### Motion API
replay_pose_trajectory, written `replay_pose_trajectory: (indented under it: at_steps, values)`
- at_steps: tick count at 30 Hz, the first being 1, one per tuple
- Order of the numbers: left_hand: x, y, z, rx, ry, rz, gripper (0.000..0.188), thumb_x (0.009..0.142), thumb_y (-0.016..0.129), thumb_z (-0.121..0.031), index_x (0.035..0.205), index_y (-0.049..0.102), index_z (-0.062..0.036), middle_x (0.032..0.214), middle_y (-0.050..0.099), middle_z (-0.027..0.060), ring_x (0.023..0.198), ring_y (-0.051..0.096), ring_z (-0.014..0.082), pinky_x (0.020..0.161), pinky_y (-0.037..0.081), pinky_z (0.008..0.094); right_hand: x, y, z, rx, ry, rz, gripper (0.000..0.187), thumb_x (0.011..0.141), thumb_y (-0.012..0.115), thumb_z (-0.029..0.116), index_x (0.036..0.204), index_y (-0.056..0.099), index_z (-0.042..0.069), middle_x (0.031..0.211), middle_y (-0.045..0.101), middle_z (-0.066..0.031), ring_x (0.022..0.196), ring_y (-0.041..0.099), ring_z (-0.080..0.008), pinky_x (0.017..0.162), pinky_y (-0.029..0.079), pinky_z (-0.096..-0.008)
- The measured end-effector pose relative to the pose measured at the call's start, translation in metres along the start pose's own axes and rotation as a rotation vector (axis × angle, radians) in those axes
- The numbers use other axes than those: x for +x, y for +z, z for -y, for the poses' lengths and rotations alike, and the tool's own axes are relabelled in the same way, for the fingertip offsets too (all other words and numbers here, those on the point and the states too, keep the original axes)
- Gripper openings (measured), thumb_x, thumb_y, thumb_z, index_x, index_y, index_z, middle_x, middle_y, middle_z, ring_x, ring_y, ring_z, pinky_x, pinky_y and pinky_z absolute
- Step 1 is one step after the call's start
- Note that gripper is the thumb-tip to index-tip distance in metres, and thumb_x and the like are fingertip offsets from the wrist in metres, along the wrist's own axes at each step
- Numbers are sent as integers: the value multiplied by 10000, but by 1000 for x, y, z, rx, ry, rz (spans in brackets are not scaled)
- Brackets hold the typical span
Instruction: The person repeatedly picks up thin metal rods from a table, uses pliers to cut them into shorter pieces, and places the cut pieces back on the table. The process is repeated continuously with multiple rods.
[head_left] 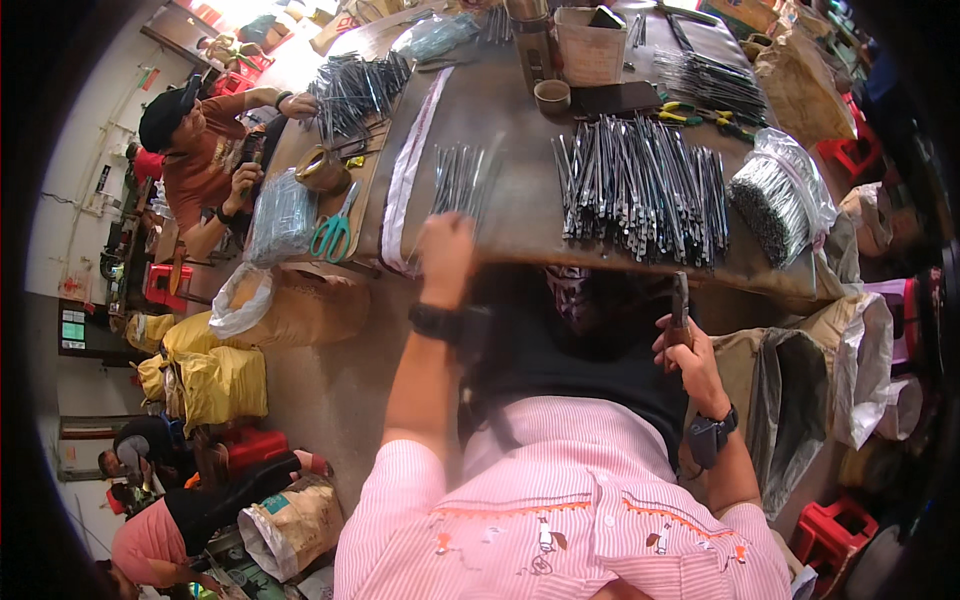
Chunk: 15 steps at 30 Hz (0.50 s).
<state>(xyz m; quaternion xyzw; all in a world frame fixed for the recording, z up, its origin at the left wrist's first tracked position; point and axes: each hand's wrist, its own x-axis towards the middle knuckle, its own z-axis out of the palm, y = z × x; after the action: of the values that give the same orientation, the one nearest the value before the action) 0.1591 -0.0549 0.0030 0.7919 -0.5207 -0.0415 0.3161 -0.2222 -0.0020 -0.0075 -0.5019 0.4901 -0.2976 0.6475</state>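
head view, steeply downward, perhaps near table [520, 215]

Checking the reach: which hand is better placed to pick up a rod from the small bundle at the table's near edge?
Left, probably. The left hand already rests at the small bundle of rods, while the right hand is off the table, holding pliers.

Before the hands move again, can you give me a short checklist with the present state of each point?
1. Left hand at the small rod bundle on the table edge: ok.
2. Left hand's grip on a rod: cannot tell, blurred.
3. Right hand holds the pliers upright: ok.
4. Pliers' tip is apart from the big rod pile: ok.
5. Bag of wire lies at the table edge: ok.
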Motion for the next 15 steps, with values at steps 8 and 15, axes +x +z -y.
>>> replay_pose_trajectory:
  at_steps: [8,15]
  values:
    - [25,10,42,123,-92,-21,309,762,664,-252,895,705,23,848,658,254,832,643,390,769,492,433,-5,-1,5,88,-7,-68,389,724,437,93,1084,540,-15,800,614,-92,644,590,-137,556,437,-229]
    - [11,47,-25,-207,69,105,347,774,675,-289,908,700,31,827,677,226,786,667,333,749,510,381,-8,0,9,196,5,-13,361,743,446,65,1080,541,-22,779,609,-103,595,573,-137,512,437,-235]
